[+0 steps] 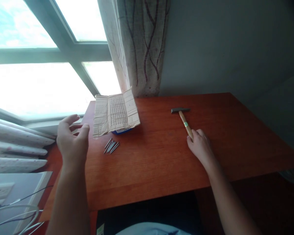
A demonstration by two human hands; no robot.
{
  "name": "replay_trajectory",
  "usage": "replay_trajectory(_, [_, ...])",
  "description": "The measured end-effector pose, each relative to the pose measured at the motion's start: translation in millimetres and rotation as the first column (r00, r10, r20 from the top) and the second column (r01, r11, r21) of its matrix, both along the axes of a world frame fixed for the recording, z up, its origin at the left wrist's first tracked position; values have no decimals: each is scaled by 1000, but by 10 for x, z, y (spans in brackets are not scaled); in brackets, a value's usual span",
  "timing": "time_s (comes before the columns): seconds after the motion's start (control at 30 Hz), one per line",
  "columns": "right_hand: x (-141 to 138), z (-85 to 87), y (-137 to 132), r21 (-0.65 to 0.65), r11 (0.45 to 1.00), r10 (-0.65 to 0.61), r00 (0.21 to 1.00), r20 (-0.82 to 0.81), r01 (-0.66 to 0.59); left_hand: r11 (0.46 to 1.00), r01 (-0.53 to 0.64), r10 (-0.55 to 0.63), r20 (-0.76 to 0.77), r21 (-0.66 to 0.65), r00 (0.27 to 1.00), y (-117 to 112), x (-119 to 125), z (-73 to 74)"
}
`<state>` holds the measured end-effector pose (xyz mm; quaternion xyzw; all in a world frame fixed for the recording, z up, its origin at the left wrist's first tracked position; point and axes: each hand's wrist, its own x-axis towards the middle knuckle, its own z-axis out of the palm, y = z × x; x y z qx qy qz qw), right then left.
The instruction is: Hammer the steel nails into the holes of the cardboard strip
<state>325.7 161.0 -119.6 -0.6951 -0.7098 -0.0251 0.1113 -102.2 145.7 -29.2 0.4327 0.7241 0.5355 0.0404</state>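
Observation:
My right hand point(200, 145) rests on the red-brown table point(161, 163), its fingers closed around the end of the wooden handle of a small hammer point(183, 118) that lies flat with its dark head pointing away. My left hand point(72, 138) hovers above the table's left edge, fingers spread and holding nothing. Just right of it lie several loose nails point(111, 146). Behind the nails a flattened cardboard piece point(115, 114) with rows of small holes rests on a blue object point(122, 131).
A patterned curtain point(142, 45) hangs behind the table beside a bright window point(39, 75). White cushions or bedding point(14, 147) lie at the left, with a wall socket point(1, 191) and cables point(19, 215) lower left.

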Motion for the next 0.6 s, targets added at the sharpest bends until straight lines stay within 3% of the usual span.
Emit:
replay_trajectory(0.1, [0,1,-4,8,1000,11,1000,6,-11,998,53,-46,250,-22,967,150,-88,-80])
replay_trajectory(0.23, [-1,-8,-9,19,1000,9,1000,6,-9,981,176,-114,511,-76,852,259,-133,-138])
replay_trajectory(0.6, [3,-31,-47,30,999,19,999,29,-20,917,396,-248,698,-55,672,258,-90,-242])
